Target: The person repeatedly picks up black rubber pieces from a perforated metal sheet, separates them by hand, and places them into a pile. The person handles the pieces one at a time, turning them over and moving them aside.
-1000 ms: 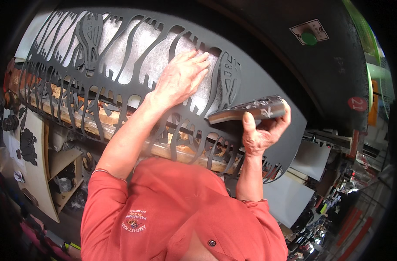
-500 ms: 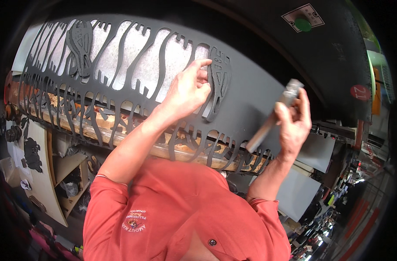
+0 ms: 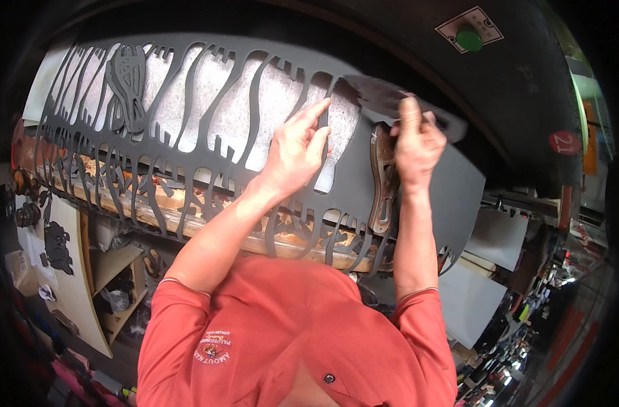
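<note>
Found a dark machine [image 3: 526,88] overhanging the work from the upper right. Recorded beneath it a dark grey sheet [image 3: 452,197], cut through along much of its length with shoe-sole openings and showing a pale surface [image 3: 269,105] through them. Noted a red shirt [image 3: 289,325] at the near side of the sheet, then a wooden shelf [image 3: 72,278] to the lower left. Observed a wooden beam [image 3: 255,242] along the near side, below strips of the sheet and beside dark scraps

Located the left hand [image 3: 296,152] over the sheet, at the left side of the rightmost large opening. Saw it with thumb and forefinger extended and parted, grasping nothing visible. Located the right hand [image 3: 420,146] farther right, with thumb raised and fingers bent. Marked a blurred grey shape [image 3: 377,95] running behind its fingertips; could not tell from the blur any grip on it

Found a brown sole-shaped cutter [image 3: 381,180] on the right part of the sheet, just left of the right wrist and outside the fingers' visible hold. Logged a small stack of dark soles [image 3: 128,74] toward the left end of the sheet. Listed last a white plate [image 3: 486,30] on the machine, bearing a round green button [image 3: 469,41]
</note>
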A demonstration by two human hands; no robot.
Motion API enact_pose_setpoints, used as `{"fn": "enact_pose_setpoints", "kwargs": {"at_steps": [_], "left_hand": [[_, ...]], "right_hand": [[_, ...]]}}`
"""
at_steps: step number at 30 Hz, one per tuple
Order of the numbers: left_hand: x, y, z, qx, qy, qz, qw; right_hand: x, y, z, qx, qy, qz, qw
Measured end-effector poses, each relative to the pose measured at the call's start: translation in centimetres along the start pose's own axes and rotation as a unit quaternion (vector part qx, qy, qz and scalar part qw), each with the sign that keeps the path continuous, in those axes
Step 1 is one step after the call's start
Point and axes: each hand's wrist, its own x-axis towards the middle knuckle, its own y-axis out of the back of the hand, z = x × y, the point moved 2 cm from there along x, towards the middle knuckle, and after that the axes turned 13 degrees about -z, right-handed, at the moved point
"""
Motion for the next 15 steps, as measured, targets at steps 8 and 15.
{"fn": "enact_pose_setpoints", "kwargs": {"at_steps": [8, 15], "left_hand": [[-1.1, 0.6, 3.4, 0.263, -0.108, 0.019, 0.958], [5.8, 2.9, 1.5, 0.504, -0.156, -0.034, 0.849]], "right_hand": [[2.2, -0.6, 0.6, 0.195, 0.032, 0.052, 0.979], [0.8, -2.4, 1.4, 0.133, 0.092, 0.012, 0.987]]}}
